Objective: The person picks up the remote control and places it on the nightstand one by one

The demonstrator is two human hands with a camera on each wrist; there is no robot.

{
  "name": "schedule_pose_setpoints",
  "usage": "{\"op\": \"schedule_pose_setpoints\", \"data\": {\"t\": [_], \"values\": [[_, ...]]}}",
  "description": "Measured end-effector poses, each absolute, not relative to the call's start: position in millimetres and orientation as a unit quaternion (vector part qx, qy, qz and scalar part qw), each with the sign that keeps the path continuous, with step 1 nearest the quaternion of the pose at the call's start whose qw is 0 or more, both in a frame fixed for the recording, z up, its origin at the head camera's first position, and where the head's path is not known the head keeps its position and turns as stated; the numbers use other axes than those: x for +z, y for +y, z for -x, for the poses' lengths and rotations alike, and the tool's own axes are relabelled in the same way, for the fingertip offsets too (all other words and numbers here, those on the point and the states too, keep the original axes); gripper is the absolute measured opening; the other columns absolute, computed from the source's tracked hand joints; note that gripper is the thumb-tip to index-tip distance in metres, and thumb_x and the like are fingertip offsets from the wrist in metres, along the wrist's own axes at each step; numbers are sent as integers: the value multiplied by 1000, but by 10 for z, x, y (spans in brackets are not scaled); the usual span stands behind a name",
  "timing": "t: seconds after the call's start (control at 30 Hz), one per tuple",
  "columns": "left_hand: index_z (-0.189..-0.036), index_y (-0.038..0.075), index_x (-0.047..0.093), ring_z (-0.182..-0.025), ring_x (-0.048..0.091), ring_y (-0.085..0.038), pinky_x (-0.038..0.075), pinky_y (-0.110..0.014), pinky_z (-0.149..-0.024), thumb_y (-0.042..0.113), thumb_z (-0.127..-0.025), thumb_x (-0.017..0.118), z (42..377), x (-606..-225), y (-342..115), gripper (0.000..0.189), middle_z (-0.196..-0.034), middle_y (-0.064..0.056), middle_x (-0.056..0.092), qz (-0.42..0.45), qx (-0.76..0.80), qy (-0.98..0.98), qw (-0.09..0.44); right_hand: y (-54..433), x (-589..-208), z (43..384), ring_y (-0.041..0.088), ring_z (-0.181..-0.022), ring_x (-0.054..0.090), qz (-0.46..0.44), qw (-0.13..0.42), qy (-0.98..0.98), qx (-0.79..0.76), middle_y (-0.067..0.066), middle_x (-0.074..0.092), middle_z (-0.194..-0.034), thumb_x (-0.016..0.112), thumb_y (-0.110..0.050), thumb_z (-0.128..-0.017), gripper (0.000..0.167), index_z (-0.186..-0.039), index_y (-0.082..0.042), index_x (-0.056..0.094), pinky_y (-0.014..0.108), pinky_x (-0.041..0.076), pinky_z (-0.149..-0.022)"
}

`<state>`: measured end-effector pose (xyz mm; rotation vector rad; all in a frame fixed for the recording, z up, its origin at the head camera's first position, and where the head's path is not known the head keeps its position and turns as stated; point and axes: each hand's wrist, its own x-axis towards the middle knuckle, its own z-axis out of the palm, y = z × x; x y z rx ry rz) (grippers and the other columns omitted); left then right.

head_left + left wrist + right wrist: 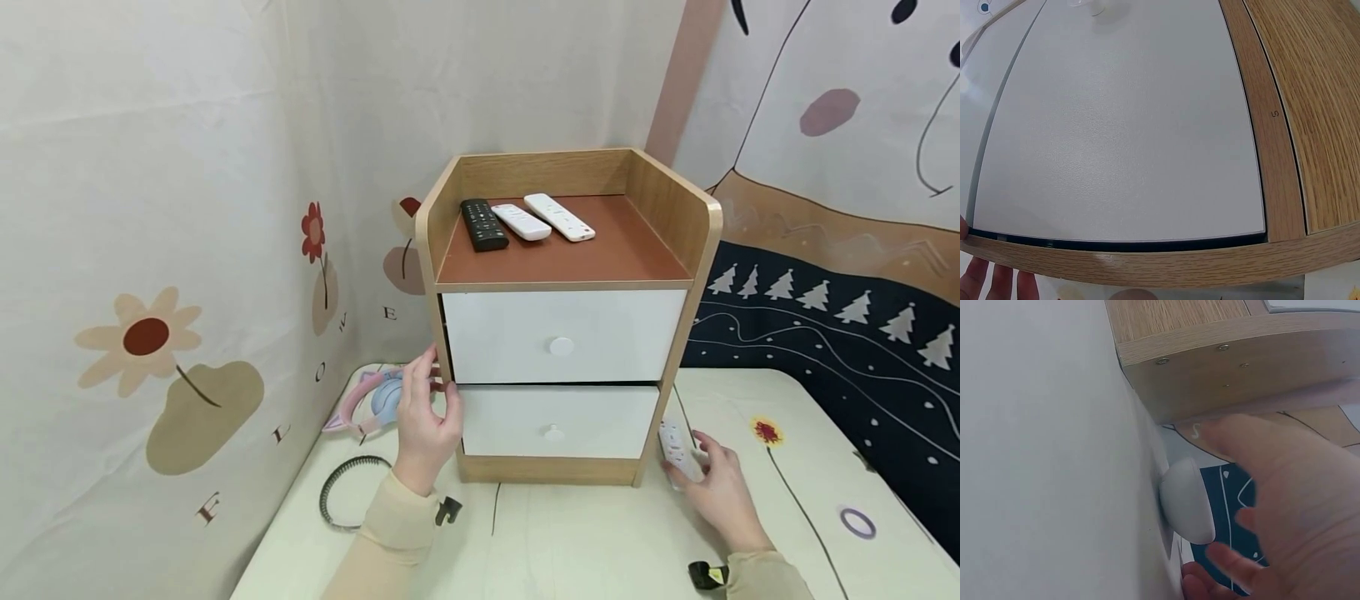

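Observation:
A small wood-edged cabinet [555,471] with two white drawers stands on the table. My left hand [427,421] holds its left side edge, thumb at the front and fingers behind the side panel. In the left wrist view, the fingers [1001,281] show beyond the wooden edge. Right of the cabinet, a white remote control [672,442] lies on the table. My right hand [720,492] is beside this remote, thumb and fingers spread around it. The right wrist view shows the remote's rounded end [1185,501] with a gap to the thumb.
On the cabinet's top lie a black remote [483,225], a short white remote [522,222] and a longer white remote [560,217]. Pink and blue headphones [382,396] and a dark coiled ring [326,492] lie left. A purple ring [857,523] lies far right.

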<state>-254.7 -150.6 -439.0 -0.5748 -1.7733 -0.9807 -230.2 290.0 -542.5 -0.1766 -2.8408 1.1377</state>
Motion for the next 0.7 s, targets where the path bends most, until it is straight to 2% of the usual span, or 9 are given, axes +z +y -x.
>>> {"op": "schedule_pose_setpoints", "data": {"t": [0.13, 0.23, 0.33, 0.47, 0.57, 0.7], "values": [[-159, -3, 49, -110, 66, -31, 58, -17, -86, -8, -94, 62, 2542, -4390, -1508, 67, -134, -25, 62, 238, -404, -733, 493, 2913, -5435, 2317, 60, -138, 50, 53, 18, -940, 338, 46, 40, -155, 80, -48, -97, 105, -168, 8, 26, 77, 48, -112], [-160, -3, 48, -110, 66, -30, 59, -19, -85, -8, -94, 62, 2534, -4385, -1508, 67, -134, -25, 61, 238, -404, -733, 492, 2909, -5435, 2319, 57, -131, 54, 53, 14, -946, 321, 45, 50, -146, 81, -48, -95, 104, -166, 8, 30, 74, 50, -108], [-160, -3, 48, -111, 66, -30, 62, -27, -82, -8, -94, 62, 2528, -4379, -1507, 67, -134, -25, 61, 237, -403, -735, 491, 2907, -5436, 2320, 48, -118, 60, 52, 14, -950, 308, 40, 60, -134, 80, -47, -96, 97, -163, 7, 37, 65, 56, -98], [-160, -3, 48, -111, 66, -31, 64, -35, -78, -8, -94, 62, 2524, -4380, -1507, 67, -135, -25, 61, 235, -403, -736, 491, 2914, -5448, 2310, 39, -108, 65, 47, 13, -953, 298, 35, 65, -127, 76, -43, -99, 80, -158, 3, 49, 54, 57, -88], [-160, -3, 48, -111, 66, -31, 63, -29, -80, -8, -94, 62, 2522, -4380, -1505, 67, -135, -26, 61, 235, -402, -736, 492, 2917, -5454, 2300, 38, -105, 66, 47, 14, -953, 298, 35, 64, -125, 75, -40, -100, 71, -154, 2, 54, 50, 57, -83], [-160, -3, 48, -111, 67, -30, 60, -20, -84, -8, -94, 62, 2519, -4375, -1505, 67, -135, -25, 62, 236, -403, -734, 494, 2908, -5446, 2300, 36, -102, 66, 54, 17, -952, 302, 35, 65, -124, 75, -38, -100, 69, -153, 1, 56, 46, 55, -79]]}}
